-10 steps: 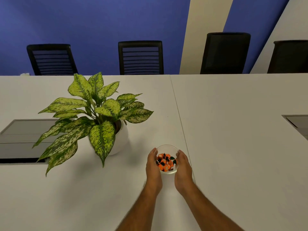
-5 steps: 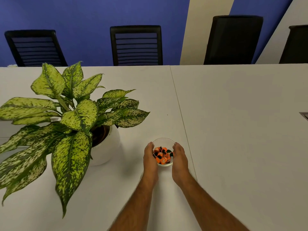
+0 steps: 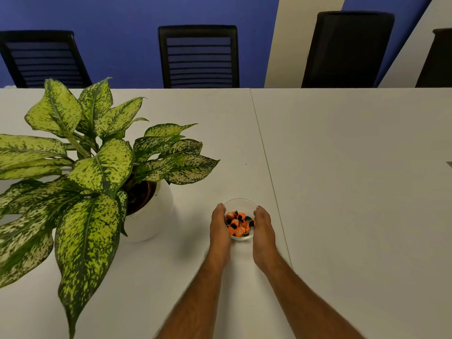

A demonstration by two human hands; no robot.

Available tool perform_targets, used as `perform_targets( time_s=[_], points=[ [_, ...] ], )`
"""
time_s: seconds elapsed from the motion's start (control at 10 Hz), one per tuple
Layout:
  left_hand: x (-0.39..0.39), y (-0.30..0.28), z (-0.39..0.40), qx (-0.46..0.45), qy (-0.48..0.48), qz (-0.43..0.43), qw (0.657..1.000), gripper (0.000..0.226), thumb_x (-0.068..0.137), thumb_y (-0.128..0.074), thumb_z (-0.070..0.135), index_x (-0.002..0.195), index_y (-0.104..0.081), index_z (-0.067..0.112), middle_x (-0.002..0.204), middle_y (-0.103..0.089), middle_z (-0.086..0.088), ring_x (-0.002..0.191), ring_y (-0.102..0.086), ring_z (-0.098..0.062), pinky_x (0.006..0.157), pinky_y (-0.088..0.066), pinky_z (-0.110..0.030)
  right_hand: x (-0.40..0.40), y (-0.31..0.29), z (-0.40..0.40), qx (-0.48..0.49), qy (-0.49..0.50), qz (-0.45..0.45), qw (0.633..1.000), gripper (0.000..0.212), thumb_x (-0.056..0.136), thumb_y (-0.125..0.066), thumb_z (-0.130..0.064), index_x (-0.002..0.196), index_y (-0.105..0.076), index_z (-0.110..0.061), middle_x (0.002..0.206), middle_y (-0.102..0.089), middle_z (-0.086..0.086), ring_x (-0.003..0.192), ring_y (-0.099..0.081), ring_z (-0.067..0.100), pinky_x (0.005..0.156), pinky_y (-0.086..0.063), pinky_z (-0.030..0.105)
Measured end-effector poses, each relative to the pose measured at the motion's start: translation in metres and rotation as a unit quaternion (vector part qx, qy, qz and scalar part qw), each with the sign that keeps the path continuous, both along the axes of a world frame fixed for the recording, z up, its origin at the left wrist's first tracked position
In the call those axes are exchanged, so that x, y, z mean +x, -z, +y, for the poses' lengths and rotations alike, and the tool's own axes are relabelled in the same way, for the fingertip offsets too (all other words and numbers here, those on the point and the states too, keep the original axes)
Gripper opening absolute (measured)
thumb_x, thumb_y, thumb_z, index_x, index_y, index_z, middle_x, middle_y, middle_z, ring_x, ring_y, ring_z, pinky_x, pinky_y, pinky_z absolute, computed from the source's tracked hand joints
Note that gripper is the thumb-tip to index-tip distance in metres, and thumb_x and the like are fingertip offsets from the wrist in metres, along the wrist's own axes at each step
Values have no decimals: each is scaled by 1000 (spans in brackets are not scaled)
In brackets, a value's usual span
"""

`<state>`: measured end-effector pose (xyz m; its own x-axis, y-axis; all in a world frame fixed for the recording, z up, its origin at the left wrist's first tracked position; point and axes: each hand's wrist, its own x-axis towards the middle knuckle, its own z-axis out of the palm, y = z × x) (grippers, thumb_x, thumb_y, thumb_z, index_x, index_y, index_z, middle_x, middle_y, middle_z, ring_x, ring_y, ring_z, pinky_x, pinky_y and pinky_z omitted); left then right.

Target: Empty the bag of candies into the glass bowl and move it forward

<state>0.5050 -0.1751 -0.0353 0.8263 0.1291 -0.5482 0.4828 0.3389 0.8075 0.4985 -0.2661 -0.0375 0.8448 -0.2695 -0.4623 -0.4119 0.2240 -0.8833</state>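
Both hands, left hand (image 3: 220,225) and right hand (image 3: 263,226), cupped the candy-filled glass bowl (image 3: 241,204) right of the potted plant (image 3: 146,216), fingers closed against its sides; the forward slide seemed underway; next, release gently.

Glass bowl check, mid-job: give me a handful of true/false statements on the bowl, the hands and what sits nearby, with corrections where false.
1. The glass bowl holds orange and black candies. True.
2. Only one hand touches the bowl. False: the left hand and the right hand cup it from either side.
3. A potted plant in a white pot stands to the left of the bowl. True.
4. The bowl rests to the right of the table seam. False: it sits just left of the seam.
5. The candy bag lies beside the bowl. False: no bag shows in the head view.
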Motion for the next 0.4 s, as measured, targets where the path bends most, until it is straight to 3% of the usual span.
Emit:
perform_targets(
  time_s=[0.1,0.2,0.3,0.4],
  points=[
    [-2,0,4,21,12,-4,1000,57,99,-32,57,143,-46,24,133,-55,3,121,-55,-18,105,-41,-35,-3,-3,-3,12,-1,-4,1000,49,102,-34,-44,147,-35,-23,150,-41,1,122,-41,11,100,-32,30],
    [-9,-1,10,28,18,-6,999,60,97,-32,59,142,-49,23,135,-60,0,125,-57,-20,112,-43,-43,-12,-7,-10,46,28,-2,999,46,102,-36,-42,145,-37,-24,149,-43,0,122,-43,11,102,-32,29],
    [-23,-8,17,50,28,-20,998,51,100,-32,54,133,-58,25,131,-65,0,118,-59,-12,101,-48,-35,-31,-16,-18,50,24,-10,998,44,105,-36,-25,148,-33,-21,155,-36,0,137,-37,13,110,-28,26],
    [-47,-6,22,114,50,-41,991,54,102,-33,51,146,-43,22,152,-48,-2,140,-43,-18,122,-29,-44,-62,-23,-28,112,57,-24,992,43,104,-38,-23,147,-35,-20,155,-37,3,143,-33,17,119,-26,35]
  ],
)
